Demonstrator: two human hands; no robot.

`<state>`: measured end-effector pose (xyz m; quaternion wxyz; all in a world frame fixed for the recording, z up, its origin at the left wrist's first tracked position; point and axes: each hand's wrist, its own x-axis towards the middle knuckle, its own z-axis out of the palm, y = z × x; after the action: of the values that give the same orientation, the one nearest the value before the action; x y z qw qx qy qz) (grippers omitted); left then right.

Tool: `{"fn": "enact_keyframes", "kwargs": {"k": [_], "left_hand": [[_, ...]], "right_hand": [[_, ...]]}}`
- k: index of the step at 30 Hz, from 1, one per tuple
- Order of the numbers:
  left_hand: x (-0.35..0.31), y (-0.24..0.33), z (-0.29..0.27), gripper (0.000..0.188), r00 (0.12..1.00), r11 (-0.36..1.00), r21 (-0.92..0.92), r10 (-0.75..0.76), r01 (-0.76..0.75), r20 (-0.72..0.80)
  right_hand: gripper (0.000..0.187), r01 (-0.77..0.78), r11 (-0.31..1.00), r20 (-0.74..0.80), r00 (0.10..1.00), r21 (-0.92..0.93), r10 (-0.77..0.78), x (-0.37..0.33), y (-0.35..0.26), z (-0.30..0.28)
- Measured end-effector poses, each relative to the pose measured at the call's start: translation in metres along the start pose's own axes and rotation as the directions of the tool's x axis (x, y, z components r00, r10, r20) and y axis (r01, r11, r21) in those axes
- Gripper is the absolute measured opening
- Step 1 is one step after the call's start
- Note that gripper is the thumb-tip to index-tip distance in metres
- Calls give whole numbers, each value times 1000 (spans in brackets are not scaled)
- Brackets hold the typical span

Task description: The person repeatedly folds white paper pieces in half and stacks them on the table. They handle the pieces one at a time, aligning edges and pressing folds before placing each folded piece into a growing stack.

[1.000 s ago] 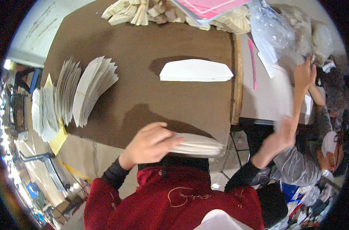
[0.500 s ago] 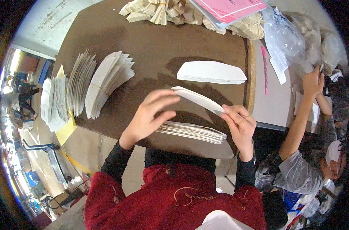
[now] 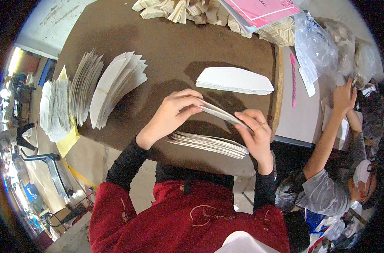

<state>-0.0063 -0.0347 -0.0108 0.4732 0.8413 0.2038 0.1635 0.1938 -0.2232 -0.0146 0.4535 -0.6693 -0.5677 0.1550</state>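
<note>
My left hand [image 3: 173, 114] pinches the left end of a thin, curved white paper piece [image 3: 219, 112], possibly a few layered together. At its other end, the fingers of my right hand [image 3: 256, 134] grip the strip, and a thin tan elastic band circles one finger. Both hands hold it slightly above the brown tabletop. Just below lies a loosely fanned stack of similar paper pieces [image 3: 208, 145] along the near table edge. Beyond my hands sits a neat white stack [image 3: 235, 81] with angled ends.
Banded bundles of paper pieces [image 3: 116, 90] stand at the left, beside a yellow sheet [image 3: 68, 142]. Far back are tan paper bundles [image 3: 192, 10] under a pink folder [image 3: 261, 12]. A pink stick [image 3: 293, 80] lies right, near plastic bags [image 3: 316, 40] and a co-worker's hand [image 3: 343, 99].
My left fingers, spread before, have closed onto the strip's left end. My right hand has shifted slightly left and the strip now tilts edge-on. The co-worker's hand stays near the bags.
</note>
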Motion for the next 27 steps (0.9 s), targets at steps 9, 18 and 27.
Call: {"fn": "enact_keyframes", "kwargs": {"k": [9, 18, 27], "left_hand": [[0, 1, 5, 23, 991, 991, 85, 95, -103, 96], [3, -9, 7, 16, 982, 953, 247, 186, -173, -26], [-3, -7, 1, 18, 996, 981, 179, 86, -78, -34]], "right_hand": [[46, 158, 946, 343, 938, -284, -54, 33, -11, -15], [27, 172, 896, 408, 913, -410, 12, 37, -14, -34], [64, -23, 944, 155, 985, -329, 78, 5, -1, -54]]}}
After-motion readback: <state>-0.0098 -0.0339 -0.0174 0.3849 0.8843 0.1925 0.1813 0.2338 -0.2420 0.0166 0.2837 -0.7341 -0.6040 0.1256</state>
